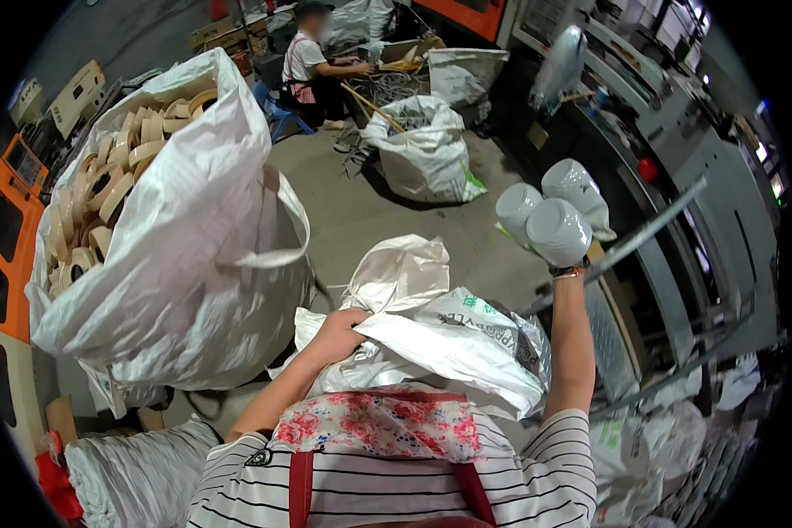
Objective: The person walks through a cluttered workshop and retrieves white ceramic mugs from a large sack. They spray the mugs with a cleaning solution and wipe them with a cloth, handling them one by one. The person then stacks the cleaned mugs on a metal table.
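Note:
My left hand (pixel 341 333) is closed on the bunched edge of a white woven sack (pixel 449 339), which lies crumpled in front of my apron. Out to the right, my right arm reaches up to three glossy white plastic jars (pixel 559 231) with rounded, ringed ends, clustered together. The jars cover nearly all of my right hand (pixel 569 267); only its base by the wristband shows. They appear to be held in that hand, though its fingers are hidden.
A big white bulk bag (pixel 202 255) full of beige rings (pixel 114 176) stands at left. Ahead is a smaller white sack (pixel 422 158) with grey scraps; beyond it a person (pixel 308 66) sits working. Grey machinery with a metal rail (pixel 651 229) lines the right side.

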Demonstrator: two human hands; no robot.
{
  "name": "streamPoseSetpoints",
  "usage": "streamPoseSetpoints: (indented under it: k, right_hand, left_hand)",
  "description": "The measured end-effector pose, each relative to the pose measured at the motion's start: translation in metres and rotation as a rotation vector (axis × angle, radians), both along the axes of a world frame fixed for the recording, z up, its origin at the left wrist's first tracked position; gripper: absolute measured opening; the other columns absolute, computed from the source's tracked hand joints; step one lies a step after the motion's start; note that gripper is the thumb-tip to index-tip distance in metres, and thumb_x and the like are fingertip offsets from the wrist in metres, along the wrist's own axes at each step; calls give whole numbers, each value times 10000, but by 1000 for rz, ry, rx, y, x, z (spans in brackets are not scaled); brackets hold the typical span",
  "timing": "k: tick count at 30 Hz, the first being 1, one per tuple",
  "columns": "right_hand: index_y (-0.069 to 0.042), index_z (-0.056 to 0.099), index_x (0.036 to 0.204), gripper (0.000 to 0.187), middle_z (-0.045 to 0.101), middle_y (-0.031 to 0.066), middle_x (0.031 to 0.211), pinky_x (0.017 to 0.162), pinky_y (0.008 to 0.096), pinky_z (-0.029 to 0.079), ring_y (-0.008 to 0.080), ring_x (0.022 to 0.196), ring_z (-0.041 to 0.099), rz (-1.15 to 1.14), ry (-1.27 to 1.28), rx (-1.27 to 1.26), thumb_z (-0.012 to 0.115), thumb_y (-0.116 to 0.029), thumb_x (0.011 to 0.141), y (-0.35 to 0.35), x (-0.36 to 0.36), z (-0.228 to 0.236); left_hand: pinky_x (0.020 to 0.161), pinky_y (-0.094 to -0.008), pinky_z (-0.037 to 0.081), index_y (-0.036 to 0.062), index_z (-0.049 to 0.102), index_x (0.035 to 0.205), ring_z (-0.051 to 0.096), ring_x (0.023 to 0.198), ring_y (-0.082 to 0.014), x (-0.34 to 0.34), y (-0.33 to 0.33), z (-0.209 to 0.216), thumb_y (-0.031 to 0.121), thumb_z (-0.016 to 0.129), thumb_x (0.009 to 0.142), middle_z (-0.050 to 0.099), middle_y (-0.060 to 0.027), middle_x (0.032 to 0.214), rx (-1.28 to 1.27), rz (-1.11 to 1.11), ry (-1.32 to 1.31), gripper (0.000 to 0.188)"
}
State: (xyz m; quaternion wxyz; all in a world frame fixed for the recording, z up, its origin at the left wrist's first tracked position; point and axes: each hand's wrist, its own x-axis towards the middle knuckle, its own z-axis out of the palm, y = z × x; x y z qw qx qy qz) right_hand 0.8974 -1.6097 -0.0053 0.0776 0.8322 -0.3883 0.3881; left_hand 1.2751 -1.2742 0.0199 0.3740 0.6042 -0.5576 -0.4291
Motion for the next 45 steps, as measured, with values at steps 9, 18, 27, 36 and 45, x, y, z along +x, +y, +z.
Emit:
streamPoseSetpoints:
  k: [9,18,27,36,45]
  right_hand:
    - [-99,467,1211,485,519,80,1175,904,361,421,222,1079,499,273,-68,-43,624,-261,782,-224,148,-12]
    - [-72,512,1135,355,555,76,1115,829,349,457,215,1000,542,832,-1330,1344,545,-236,822,-357,343,-3]
    - [-63,530,1103,335,587,81,1054,817,384,468,232,949,565,657,-1426,1632,420,-292,884,-520,456,-53]
    - [-23,598,1004,287,617,178,958,773,358,451,324,880,585,271,-342,785,558,-175,764,-669,554,-107]
    - [-16,571,1062,412,615,187,995,807,358,453,318,914,590,58,-136,837,591,-195,691,-708,593,-93]
  left_hand:
    - [718,-311,444,30,639,918,595,797,-260,88,-167,-22,115,629,721,619,-145,836,10,150,-70,215]
    - [696,-269,442,16,639,940,586,765,-146,220,-302,-43,72,629,718,640,-107,823,68,336,-153,229]
    - [708,-318,452,29,639,924,604,812,-290,287,-384,-64,131,612,715,622,-177,855,177,538,-200,234]
    - [709,-314,454,23,637,930,617,793,-264,301,-480,-76,110,625,706,627,-183,838,360,743,-174,241]
    - [701,-314,448,8,631,898,602,762,-282,287,-541,-66,63,614,703,613,-189,816,431,792,-161,203]
